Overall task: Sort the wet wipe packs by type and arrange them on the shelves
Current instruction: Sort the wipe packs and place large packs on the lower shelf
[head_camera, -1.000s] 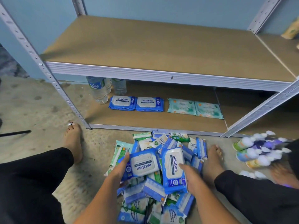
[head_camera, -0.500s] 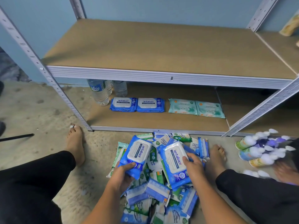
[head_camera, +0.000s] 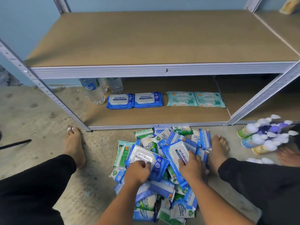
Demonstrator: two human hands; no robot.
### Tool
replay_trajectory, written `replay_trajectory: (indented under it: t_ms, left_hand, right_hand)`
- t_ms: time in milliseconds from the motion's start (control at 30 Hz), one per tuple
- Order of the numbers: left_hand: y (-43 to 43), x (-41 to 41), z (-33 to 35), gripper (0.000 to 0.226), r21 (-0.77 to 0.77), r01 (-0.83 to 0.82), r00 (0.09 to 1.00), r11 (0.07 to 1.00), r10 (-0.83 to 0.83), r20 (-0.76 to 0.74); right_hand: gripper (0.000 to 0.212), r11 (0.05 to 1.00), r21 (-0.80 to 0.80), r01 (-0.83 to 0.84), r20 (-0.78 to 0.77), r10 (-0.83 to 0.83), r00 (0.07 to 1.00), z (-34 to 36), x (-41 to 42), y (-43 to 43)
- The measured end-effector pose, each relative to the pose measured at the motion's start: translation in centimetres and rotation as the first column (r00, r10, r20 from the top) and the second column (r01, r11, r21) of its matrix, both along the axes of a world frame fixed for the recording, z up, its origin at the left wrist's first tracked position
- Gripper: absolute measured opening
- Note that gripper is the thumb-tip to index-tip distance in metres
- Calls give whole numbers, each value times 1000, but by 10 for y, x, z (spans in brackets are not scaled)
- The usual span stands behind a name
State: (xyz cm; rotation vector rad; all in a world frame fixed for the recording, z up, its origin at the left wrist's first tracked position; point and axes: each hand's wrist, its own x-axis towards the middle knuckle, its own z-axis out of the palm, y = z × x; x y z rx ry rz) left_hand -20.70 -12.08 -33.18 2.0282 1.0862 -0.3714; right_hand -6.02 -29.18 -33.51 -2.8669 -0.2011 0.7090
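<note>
Since 0.5 s ago the left blue pack (head_camera: 146,158) has turned: label ran up-down, now reads across, slightly tilted, and it sits lower on the pile (head_camera: 164,189). Right hand (head_camera: 191,168) has slid further onto the right blue pack (head_camera: 176,152), which hardly shifted.

Left hand (head_camera: 138,172) grips its pack at the near edge, fingers curled over the white lid. Right hand holds the other w/ fingers curled across the label; thumb not visible. Hands are apart, one pack each, both packs touching the pile on the floor (head_camera: 100,156) just in front of the bottom shelf (head_camera: 146,117).

On that shelf, towards the back: two blue packs (head_camera: 134,100) side by side, touching, left of centre; two teal packs (head_camera: 195,99) side by side, right of centre; water bottles (head_camera: 95,91) at back-left corner. Upper shelf (head_camera: 146,39) carries no packs. Blurred pump bottles (head_camera: 263,137) lie on the floor by the shelf's front-right post. Bare feet either side of the pile.
</note>
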Motion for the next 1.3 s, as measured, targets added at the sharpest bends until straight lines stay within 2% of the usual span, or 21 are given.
replay_trajectory:
  t_ms: [33, 67, 133, 200, 333, 500, 633, 733, 1067, 1300]
  left_hand:
    - [8, 0, 1, 20, 92, 22, 998, 995, -28, 60]
    - [17, 1, 1, 28, 153, 84, 992, 985, -97, 79]
    - [31, 1, -1, 76, 178, 281, 959, 943, -283, -14]
    - [38, -1, -7, 102, 195, 447, 893, 873, -424, -150]
    - [32, -1, -14, 114, 234, 602, 786, 763, -517, -338]
    - [23, 11, -24, 117, 334, 631, 763, 700, -482, -431]
    - [22, 16, -25, 111, 345, 648, 753, 680, -504, -422]
    - [21, 16, -25, 112, 322, 646, 753, 692, -511, -414]
    - [12, 5, -5, 100, 359, 444, 896, 821, -403, -186]
    - [45, 1, 24, 102, 444, 396, 918, 804, -358, -171]
  right_hand:
    - [72, 1000, -4, 12, -13, -12, 1000, -2, -2, 2]
    - [80, 1000, -9, 24, -26, -24, 999, -4, -4, 4]
    - [92, 999, -21, 35, -32, -36, 999, -5, -9, 8]
    - [99, 999, -24, 30, -27, -31, 999, -6, -11, 10]
    - [116, 998, -63, -8, -57, 5, 998, -3, -6, 10]
    - [123, 992, -105, -73, -56, 67, 996, -1, -5, 11]
    - [121, 985, -133, -108, -49, 102, 994, -3, -6, 11]
    - [115, 990, -104, -95, -37, 92, 995, -1, -6, 11]
    - [103, 991, -77, -114, -24, 112, 993, 34, -14, -3]
    - [99, 981, -61, -185, 50, 188, 981, 56, -6, 14]
